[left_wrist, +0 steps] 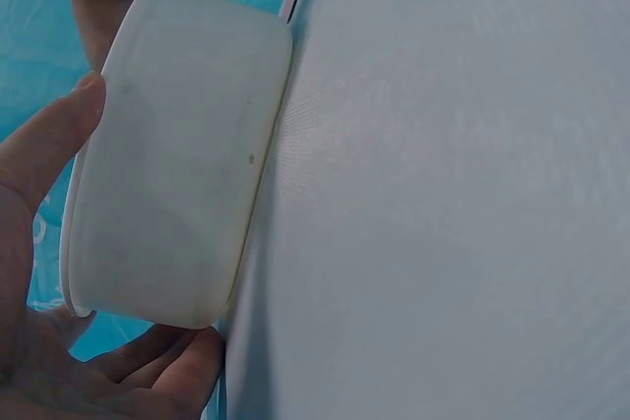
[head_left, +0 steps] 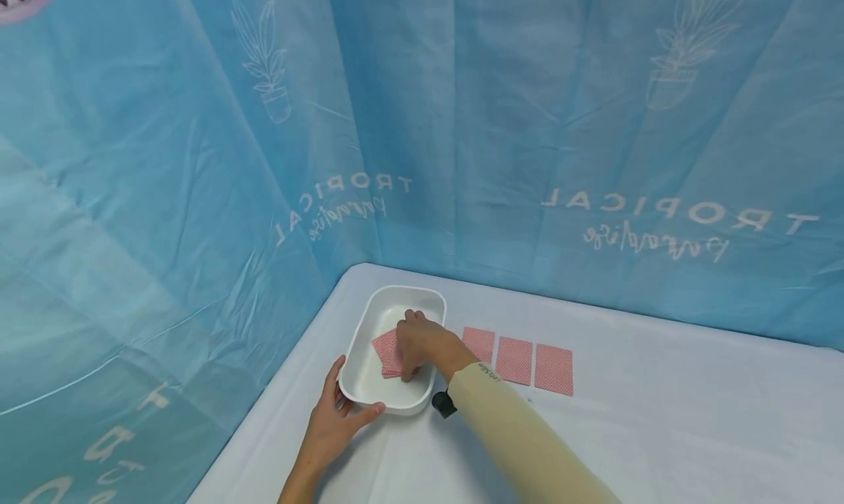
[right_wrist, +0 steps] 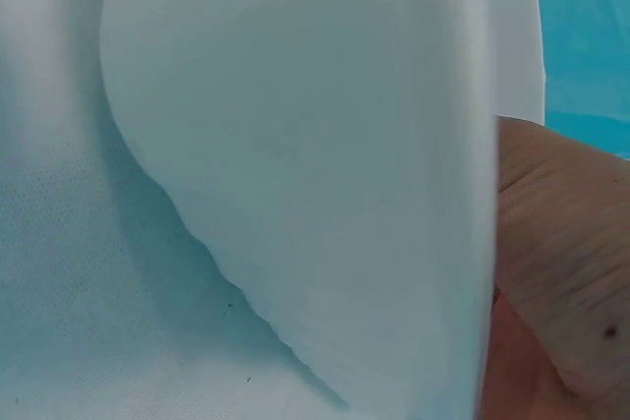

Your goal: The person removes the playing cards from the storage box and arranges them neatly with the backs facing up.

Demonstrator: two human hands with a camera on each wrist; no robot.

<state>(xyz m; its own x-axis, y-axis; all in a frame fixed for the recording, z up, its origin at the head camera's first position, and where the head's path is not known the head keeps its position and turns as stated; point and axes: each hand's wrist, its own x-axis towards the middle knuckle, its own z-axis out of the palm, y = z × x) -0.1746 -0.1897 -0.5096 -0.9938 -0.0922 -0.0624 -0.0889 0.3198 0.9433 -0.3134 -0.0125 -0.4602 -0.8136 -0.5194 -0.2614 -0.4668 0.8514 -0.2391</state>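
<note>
A white plastic tub [head_left: 352, 376] stands on the table, with several playing cards [head_left: 387, 351] inside, their red-patterned backs up. My left hand [head_left: 332, 425] grips the tub at its near left corner. In the left wrist view, the left thumb [left_wrist: 71, 130] lies along the rim of the tub [left_wrist: 177, 154] and the other fingers curl around its end. Reaching over the tub's right wall, my right hand [head_left: 422, 341] has its bent fingers on the cards and covers their right part. In the right wrist view, the tub wall [right_wrist: 315, 164] hides its fingertips.
Three more cards lie face down in a row right of the tub: one partly behind my right arm [head_left: 479, 343], a middle card [head_left: 514, 360] and a right card [head_left: 554, 369]. A white cloth covers the table [head_left: 659, 416]. Blue printed curtains [head_left: 514, 123] hang behind and along the left.
</note>
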